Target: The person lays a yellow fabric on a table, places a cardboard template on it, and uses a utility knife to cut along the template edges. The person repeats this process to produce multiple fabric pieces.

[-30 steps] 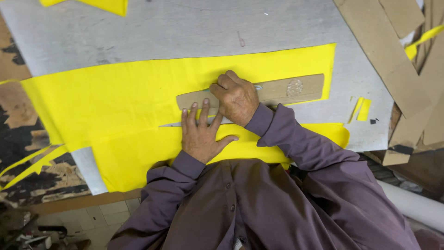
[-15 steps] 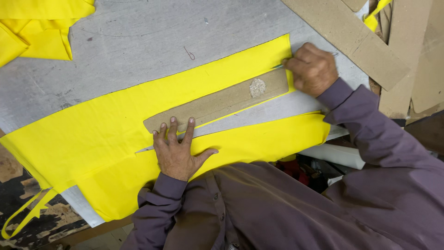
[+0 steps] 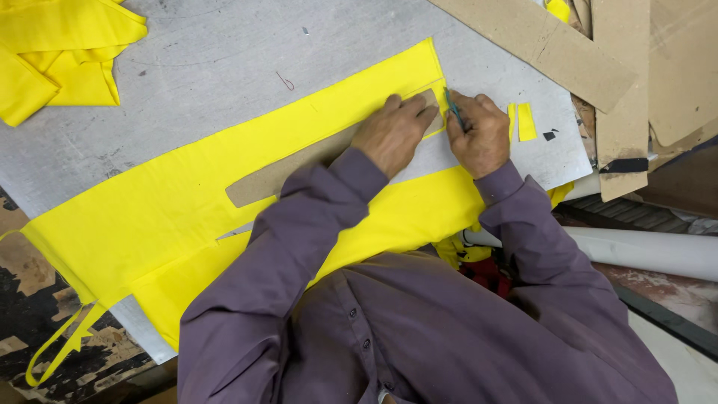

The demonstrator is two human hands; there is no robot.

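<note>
A long piece of yellow fabric (image 3: 149, 202) lies across the grey table top (image 3: 217, 67). On it rests a long brown cardboard strip (image 3: 284, 172). My left hand (image 3: 393, 131) presses flat on the right end of that strip. Just to its right, my right hand (image 3: 479, 135) grips a thin green marking tool (image 3: 453, 109) whose tip touches the fabric at the strip's end. My purple sleeves cover part of the fabric and the strip's middle.
A heap of yellow fabric (image 3: 56, 56) lies at the far left. Two small yellow offcuts (image 3: 526, 121) sit right of my hands. Cardboard pieces (image 3: 591, 52) are stacked at the right edge. A white roll (image 3: 643, 251) lies below the table.
My left hand has slid from the strip's left end to its right end. My right hand has come in beside it and now holds the green tool at the strip's end.
</note>
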